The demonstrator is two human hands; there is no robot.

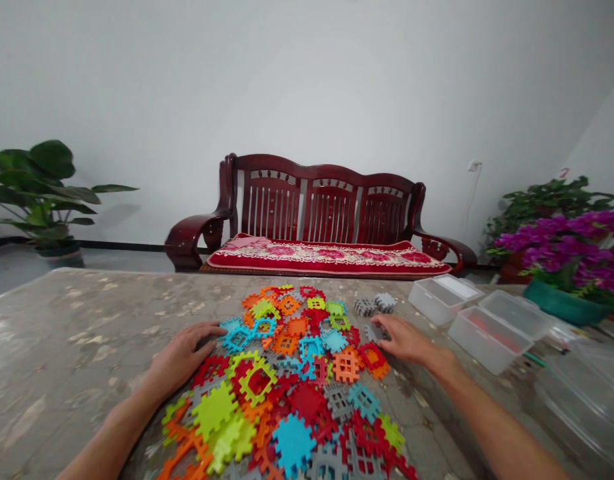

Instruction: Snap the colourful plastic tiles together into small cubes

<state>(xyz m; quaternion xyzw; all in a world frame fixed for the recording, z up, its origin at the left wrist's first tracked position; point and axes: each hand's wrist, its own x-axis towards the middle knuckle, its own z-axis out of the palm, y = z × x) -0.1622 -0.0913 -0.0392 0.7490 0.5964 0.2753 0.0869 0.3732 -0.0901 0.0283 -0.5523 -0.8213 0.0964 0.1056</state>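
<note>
A spread-out heap of notched plastic building tiles (307, 400) in red, orange, lime, blue and grey covers the middle of the table. My left hand (187, 350) rests at the heap's left edge, fingers stretched out and apart, close to some blue tiles (235, 337). On the other side, my right hand (404, 340) has its thumb and fingers around a grey tile (375, 333). Just beyond it stand two small stacks, one of grey tiles (364, 307) and one of paler blue-grey tiles (385, 302).
Clear plastic boxes (479, 353) stand on the table's right side, one holding something red. Purple flowers (581, 247) in a teal pot (567, 301) are farther right. Behind the patterned table (87, 347) is a dark wooden bench (327, 207). A leafy plant (51, 180) stands left.
</note>
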